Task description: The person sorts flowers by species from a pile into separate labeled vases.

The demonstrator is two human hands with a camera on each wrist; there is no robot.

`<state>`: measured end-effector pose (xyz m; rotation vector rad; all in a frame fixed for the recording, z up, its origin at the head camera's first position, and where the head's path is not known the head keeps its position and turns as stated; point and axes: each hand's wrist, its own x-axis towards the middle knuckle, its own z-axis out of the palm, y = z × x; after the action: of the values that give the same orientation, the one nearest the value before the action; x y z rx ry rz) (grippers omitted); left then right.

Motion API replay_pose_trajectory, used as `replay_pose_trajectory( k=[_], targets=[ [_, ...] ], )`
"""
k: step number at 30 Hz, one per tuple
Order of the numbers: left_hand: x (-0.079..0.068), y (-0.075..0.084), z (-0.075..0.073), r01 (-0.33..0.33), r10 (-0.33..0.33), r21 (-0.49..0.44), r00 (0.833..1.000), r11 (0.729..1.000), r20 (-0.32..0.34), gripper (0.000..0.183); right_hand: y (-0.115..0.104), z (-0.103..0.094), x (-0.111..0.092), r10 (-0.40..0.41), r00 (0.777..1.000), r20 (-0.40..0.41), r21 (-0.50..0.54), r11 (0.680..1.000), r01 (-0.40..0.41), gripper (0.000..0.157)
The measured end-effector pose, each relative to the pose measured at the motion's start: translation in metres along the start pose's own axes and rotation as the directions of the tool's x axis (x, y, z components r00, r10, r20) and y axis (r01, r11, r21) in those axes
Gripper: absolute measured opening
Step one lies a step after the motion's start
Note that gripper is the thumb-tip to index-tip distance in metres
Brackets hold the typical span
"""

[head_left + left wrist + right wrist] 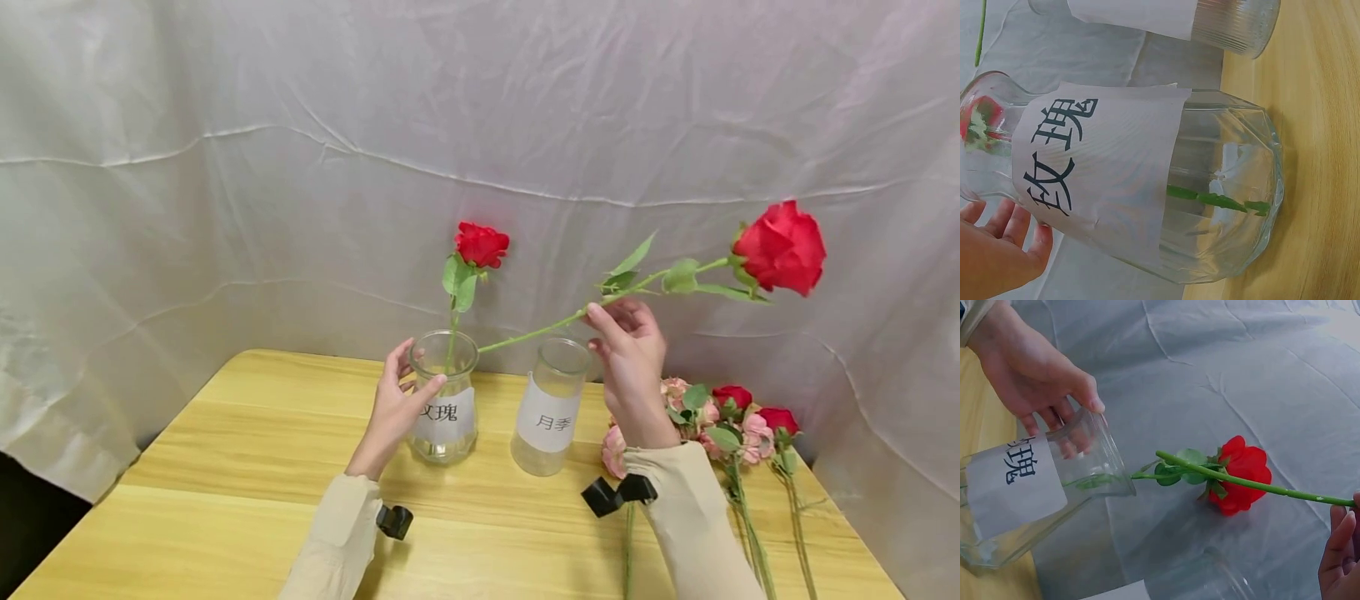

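My left hand point(397, 404) holds a clear glass vase point(444, 450) by its neck, thumb on the near side and fingers behind. The vase stands upright on the table with a white paper label bearing dark characters. Inside it is a red rose point(482, 245), its stem end point(1222, 201) low in the glass. My right hand point(633, 367) pinches a second red rose point(780, 248) by its green stem, bloom out to the right. That stem slants down left, and its cut end point(1161, 454) is close to the vase rim, outside the mouth.
A straighter glass vase point(549, 421) with its own white label stands between my hands. Pink flowers point(756, 437) and more red roses point(778, 419) lie on the table's right side, partly behind my right forearm. A grey curtain point(337, 208) hangs behind the wooden table point(247, 467).
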<state>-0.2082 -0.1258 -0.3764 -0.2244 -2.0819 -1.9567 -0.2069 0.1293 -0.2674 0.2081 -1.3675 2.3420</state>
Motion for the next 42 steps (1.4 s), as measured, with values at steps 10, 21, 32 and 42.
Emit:
replay_pose_trajectory(
  k=[10, 21, 32, 42],
  targets=[
    [-0.001, 0.000, -0.002, 0.003, -0.003, 0.006, 1.000, 1.000, -0.009, 0.076, 0.023, 0.026, 0.005, -0.020, 0.999, 0.048, -0.245, 0.969, 0.032, 0.019],
    [-0.001, -0.001, -0.001, -0.019, 0.019, 0.001, 1.000, 1.000, -0.007, 0.075, 0.046, 0.050, 0.003, -0.020, 0.995, 0.097, -0.296, 0.954, 0.048, 0.019],
    [0.000, 0.000, -0.002, -0.002, 0.002, 0.009, 1.000, 1.000, -0.011, 0.074, 0.059, 0.063, -0.002, -0.057, 0.993, 0.105, -0.358, 0.929, 0.091, 0.015],
    [-0.009, 0.025, -0.001, 0.018, -0.018, -0.009, 1.000, 1.000, 0.016, 0.074, 0.071, 0.069, -0.008, -0.005, 0.987, 0.159, -0.414, 0.907, 0.071, 0.012]
  ],
)
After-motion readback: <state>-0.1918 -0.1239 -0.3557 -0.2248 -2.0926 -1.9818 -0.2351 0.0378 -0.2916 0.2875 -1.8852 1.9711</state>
